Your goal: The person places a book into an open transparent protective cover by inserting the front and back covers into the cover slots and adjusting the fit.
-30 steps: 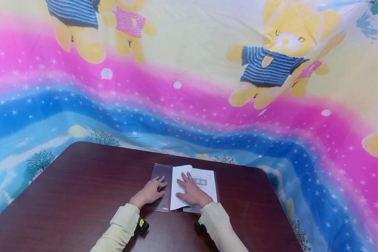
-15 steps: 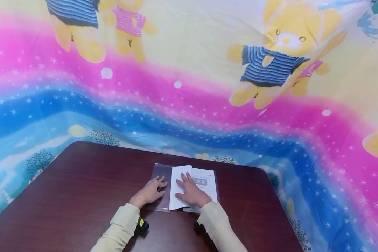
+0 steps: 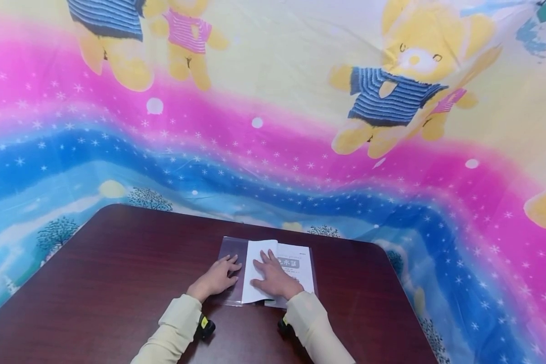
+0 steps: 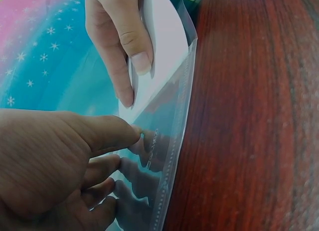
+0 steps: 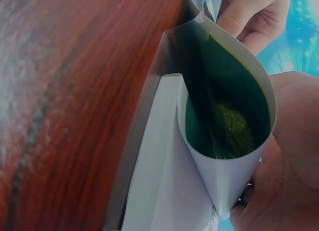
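An opened book (image 3: pixel 306 278) lies on a clear plastic book cover (image 3: pixel 233 246), whose left half spreads flat over the table. My left hand (image 3: pixel 215 277) rests on that half with fingers spread; in the left wrist view its fingertips touch the clear plastic (image 4: pixel 172 141). With fingers straight, my right hand (image 3: pixel 273 275) presses on the white inner side of the book's front cover (image 3: pixel 251 263). The right wrist view shows this front cover curled into a loop, its green outside (image 5: pixel 224 81) facing inward, beside the thick page block (image 5: pixel 149 186). Printed characters show on the title page.
The dark red-brown wooden table (image 3: pixel 132 263) extends on every side of the book. Behind it hangs a colourful bear-print cloth (image 3: pixel 273 101). A small black device with a yellow mark (image 3: pixel 206 326) sits at the left wrist.
My right hand has slid slightly left, and the white cover's free edge has shifted left with it over the plastic. The left hand stays in place.
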`<action>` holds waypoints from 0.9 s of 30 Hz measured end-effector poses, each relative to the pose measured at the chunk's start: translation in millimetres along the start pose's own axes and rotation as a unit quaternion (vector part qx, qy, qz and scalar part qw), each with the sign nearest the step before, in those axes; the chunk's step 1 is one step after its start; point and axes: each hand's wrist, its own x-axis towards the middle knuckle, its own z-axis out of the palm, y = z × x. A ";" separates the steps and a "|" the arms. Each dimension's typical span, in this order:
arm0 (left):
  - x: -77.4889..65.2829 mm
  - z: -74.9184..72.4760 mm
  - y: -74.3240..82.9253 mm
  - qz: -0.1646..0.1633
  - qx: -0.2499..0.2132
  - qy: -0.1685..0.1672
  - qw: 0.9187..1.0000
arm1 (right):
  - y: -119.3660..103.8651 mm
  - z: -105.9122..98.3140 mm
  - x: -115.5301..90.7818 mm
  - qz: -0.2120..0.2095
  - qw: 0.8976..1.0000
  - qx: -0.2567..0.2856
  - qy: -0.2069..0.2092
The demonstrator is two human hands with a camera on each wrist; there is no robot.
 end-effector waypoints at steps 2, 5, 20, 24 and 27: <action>-0.5 -0.4 0.5 -0.003 0.000 0.000 1.000 | -1.2 -0.8 0.0 0.001 1.000 0.002 -0.003; -1.3 -1.6 1.6 -0.006 -0.003 0.000 1.000 | -2.9 -2.1 0.5 -0.002 1.000 -0.004 -0.007; -1.7 -2.3 3.0 -0.020 -0.009 -0.003 1.000 | -10.6 -5.9 3.2 -0.018 0.997 -0.064 -0.026; -0.9 -0.7 2.3 -0.021 -0.006 -0.001 1.000 | -9.6 -5.0 4.9 -0.011 0.997 -0.071 -0.024; -1.9 0.1 2.5 -0.027 -0.003 -0.003 1.000 | -8.2 -2.2 6.0 -0.012 0.997 -0.070 -0.024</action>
